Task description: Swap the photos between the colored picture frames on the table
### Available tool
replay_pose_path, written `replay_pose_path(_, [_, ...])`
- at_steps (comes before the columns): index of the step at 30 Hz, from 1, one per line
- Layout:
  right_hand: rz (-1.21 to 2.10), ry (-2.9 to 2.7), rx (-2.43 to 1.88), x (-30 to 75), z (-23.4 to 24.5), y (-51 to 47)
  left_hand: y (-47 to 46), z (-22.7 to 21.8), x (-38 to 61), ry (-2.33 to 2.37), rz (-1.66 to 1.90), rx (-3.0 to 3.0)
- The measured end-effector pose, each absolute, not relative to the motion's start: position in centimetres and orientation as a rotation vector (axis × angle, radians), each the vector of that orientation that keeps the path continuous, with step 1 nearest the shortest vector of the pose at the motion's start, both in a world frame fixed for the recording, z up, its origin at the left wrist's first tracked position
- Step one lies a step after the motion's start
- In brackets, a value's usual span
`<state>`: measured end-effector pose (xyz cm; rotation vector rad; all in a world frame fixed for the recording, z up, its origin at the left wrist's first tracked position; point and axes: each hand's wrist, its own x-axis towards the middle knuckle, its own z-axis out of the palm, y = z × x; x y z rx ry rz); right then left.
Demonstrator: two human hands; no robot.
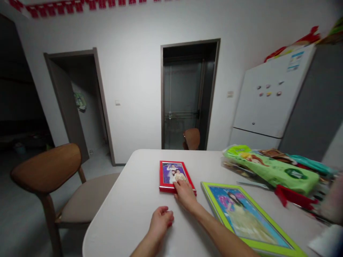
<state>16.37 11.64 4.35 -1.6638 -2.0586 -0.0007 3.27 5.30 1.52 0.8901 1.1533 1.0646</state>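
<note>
A small red photo frame [164, 175] lies face up on the white table, showing a picture of several people against purple. At its near edge there are two red layers, perhaps a second frame beneath. My right hand [185, 195] grips the near right corner, fingers on top and thumb at the front edge. Just left and nearer to me, my left hand [160, 222] hovers at or near the tabletop, fingers loosely curled and apart, holding nothing. Under and beside my right forearm lies a larger lime-green photo frame [242, 214] with a picture of a person in a pale dress.
On the right of the table [120, 214] are a green plastic packet [276, 167], a red item [294, 196] and other clutter. A wooden chair [48, 167] stands at the left. Beyond are a white fridge [264, 103] and two doorways.
</note>
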Motion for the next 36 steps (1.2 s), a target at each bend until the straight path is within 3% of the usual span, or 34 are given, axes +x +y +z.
replay_pose_path(10, [0.104, -2.086, -1.511, 12.8, 6.2, 3.5, 2.9, 3.6, 3.2, 0.808, 1.376, 0.830])
replay_pose_path(16, [0.702, -1.797, -1.182, 12.4, 7.6, -1.3, -1.0, 5.6, 2.0, 1.010, 1.314, 1.260])
replay_pose_path(20, [1.244, -1.282, -0.997, 14.1, 8.4, -2.4, -2.4, 5.8, 0.8, 1.113, 1.283, 1.702])
replay_pose_path(24, [1.445, -0.854, -0.873, 15.9, 9.2, -2.7, -2.8, 3.9, 0.7, 0.996, 1.129, 2.410])
replay_pose_path(29, [1.510, -0.935, -1.000, 17.8, 8.3, -3.2, -3.3, -1.3, 2.4, 1.185, 0.874, 2.819])
replay_pose_path(33, [1.533, -1.055, -1.111, 18.9, 5.8, -3.0, -3.4, -4.0, 3.1, 1.194, 1.033, 3.017])
replay_pose_path(36, [1.414, -1.171, -1.222, 19.8, 3.9, -2.1, -3.4, -3.7, 2.2, 1.056, 1.067, 3.113])
